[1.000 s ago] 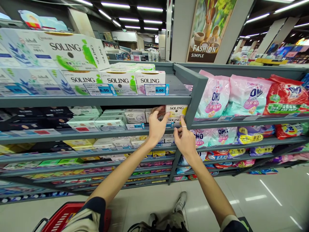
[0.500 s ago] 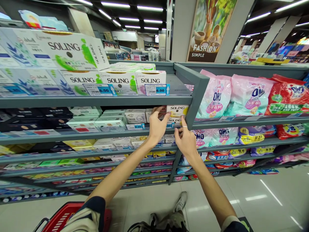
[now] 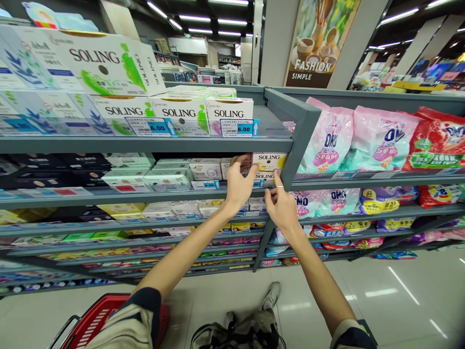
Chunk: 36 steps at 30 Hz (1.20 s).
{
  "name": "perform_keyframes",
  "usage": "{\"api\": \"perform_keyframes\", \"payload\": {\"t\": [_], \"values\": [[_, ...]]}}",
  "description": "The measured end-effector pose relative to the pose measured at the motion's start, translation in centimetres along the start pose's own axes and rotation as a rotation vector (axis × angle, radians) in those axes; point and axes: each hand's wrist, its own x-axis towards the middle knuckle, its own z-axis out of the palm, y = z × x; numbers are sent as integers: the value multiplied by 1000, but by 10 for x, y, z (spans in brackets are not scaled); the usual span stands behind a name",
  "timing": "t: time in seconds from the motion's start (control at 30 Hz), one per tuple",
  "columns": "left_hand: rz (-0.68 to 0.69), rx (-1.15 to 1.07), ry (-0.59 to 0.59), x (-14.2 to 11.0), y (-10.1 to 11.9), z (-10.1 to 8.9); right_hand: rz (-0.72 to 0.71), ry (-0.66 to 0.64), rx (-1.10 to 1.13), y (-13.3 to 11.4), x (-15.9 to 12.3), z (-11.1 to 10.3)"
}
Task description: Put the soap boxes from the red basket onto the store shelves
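Observation:
A white and yellow SOLING soap box lies on top of another SOLING soap box at the right end of the second shelf. My left hand is at the upper box's left end, thumb at its front edge and bent fingers reaching in beside it, partly hidden. From below, my right hand, with a ring on it, stretches its index finger up to the front of the boxes, near the seam between them. Its other fingers are loosely curled. A price tag shows partly between the hands.
Above is the top shelf with more soap boxes. A grey shelf post stands right of my hands, with detergent bags beyond it. Other soap boxes line the left. A red shopping basket is on the floor.
The view has tilted and shifted slightly, so the shelves sit a little higher and farther right. Both hands stay at the soap boxes in nearly the same pose.

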Motion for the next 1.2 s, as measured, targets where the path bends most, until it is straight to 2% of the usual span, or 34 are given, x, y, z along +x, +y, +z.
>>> {"api": "perform_keyframes", "payload": {"t": [0.13, 0.27, 0.33, 0.4, 0.53, 0.63, 0.77, 0.97, 1.1, 1.2], "values": [[16, 125, -8, -7, 11, -13, -32, 84, 35, 5, -3, -1], [200, 491, -123, -23, 15, -47, -118, 149, 11, 9, 1, -6], [257, 631, -190, -28, 11, -63, -171, 111, -36, 8, 7, -8], [246, 715, -242, -27, 5, -72, -213, 50, -104, 6, 16, -9], [182, 796, -335, -17, 1, -76, -223, -21, -215, 4, 30, -7], [181, 798, -369, -10, 2, -74, -201, -50, -278, 3, 35, -6], [188, 713, -342, -5, 0, -76, -214, -88, -321, 0, 36, -8], [162, 665, -334, -5, -4, -79, -212, -71, -337, 0, 36, -6], [114, 670, -393, -1, 3, -81, -223, -27, -249, 2, 30, -7], [63, 551, -413, 16, 12, -79, -224, 74, -94, 2, 24, -14]]}}
